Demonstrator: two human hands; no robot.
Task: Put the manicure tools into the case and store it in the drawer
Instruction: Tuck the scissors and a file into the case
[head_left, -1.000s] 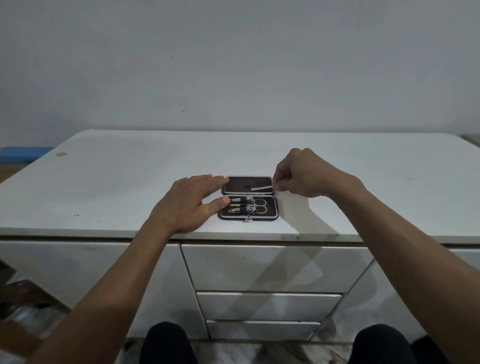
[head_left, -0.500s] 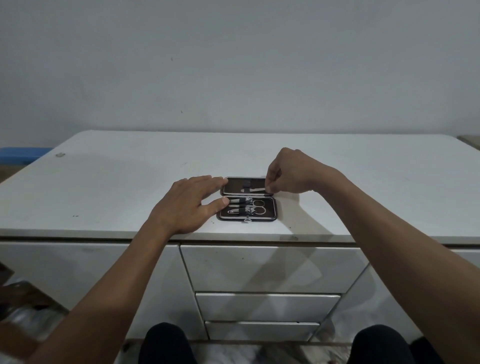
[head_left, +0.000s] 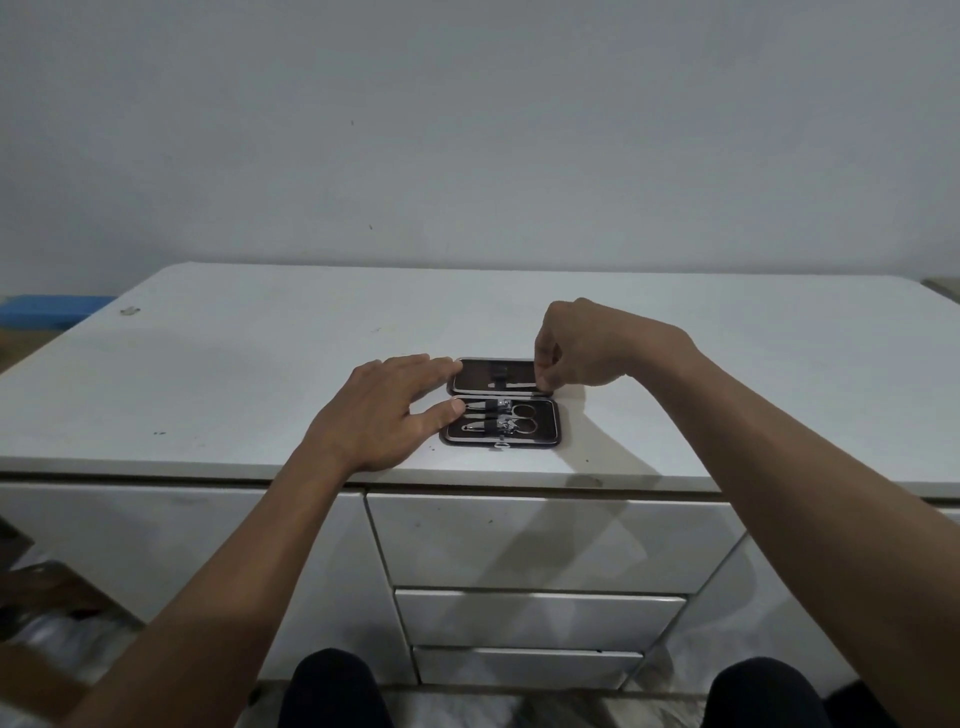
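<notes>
Nearest us, two dark-clad knees (head_left: 332, 686) sit below a stack of glossy white drawers (head_left: 535, 540) with flat fronts. Above them we see the smooth white cabinet top (head_left: 260, 374), lightly speckled, against a plain pale wall (head_left: 467, 130). Near its front edge the dark rectangular case (head_left: 540, 441) lies open flat, with metal scissors (head_left: 522, 418) and other shiny tools strapped into its near half. Our left hand (head_left: 374, 415) lies spread, fingertips on the case's left edge. Our right hand (head_left: 582, 345) pinches a slim metal tool (head_left: 517, 385) lying across the far half.
</notes>
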